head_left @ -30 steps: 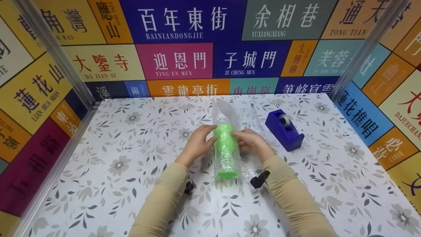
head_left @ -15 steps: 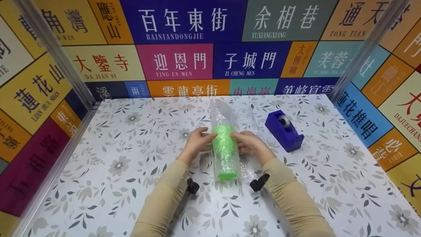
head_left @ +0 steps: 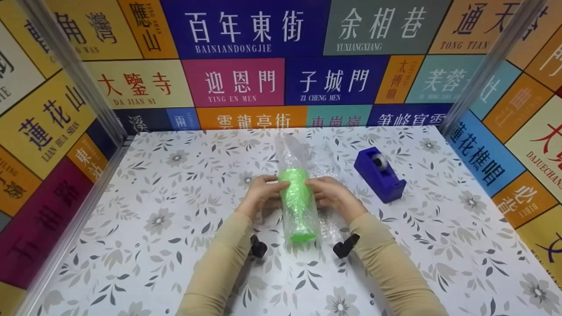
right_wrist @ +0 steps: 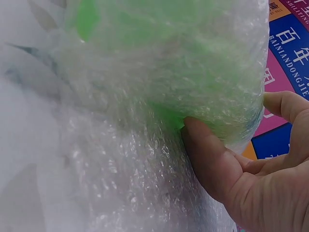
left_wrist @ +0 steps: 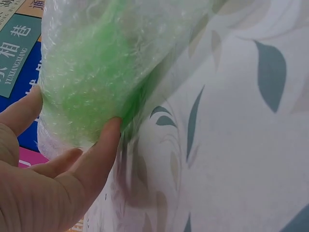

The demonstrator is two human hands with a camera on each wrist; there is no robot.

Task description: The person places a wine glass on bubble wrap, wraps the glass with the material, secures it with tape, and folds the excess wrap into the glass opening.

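Observation:
A bright green cylinder [head_left: 298,206] lies lengthwise between the two hands, rolled in clear bubble wrap [head_left: 290,151]. Its far end is bare of the hands, and the wrap runs on past it. From the left, the left hand [head_left: 264,195] grips the roll with thumb and fingers. The right hand [head_left: 334,193] holds it from the right side. In the left wrist view, a thumb and finger pinch the wrapped green cylinder [left_wrist: 91,82]. The right wrist view has the thumb pressed into the bubble wrap [right_wrist: 130,169] below the green. Some fingers are hidden behind the roll.
A purple tape dispenser [head_left: 381,175] with a clear roll of tape stands right of the right hand. Loose bubble wrap spreads from the roll toward it. The table [head_left: 145,245] has a floral cover, with printed panels [head_left: 237,81] rising at the back and sides.
The wrapped cylinder has shifted slightly left and toward the person, its far end tilting left. The left hand's fingers have slid lower along it. The loose wrap has drawn left too.

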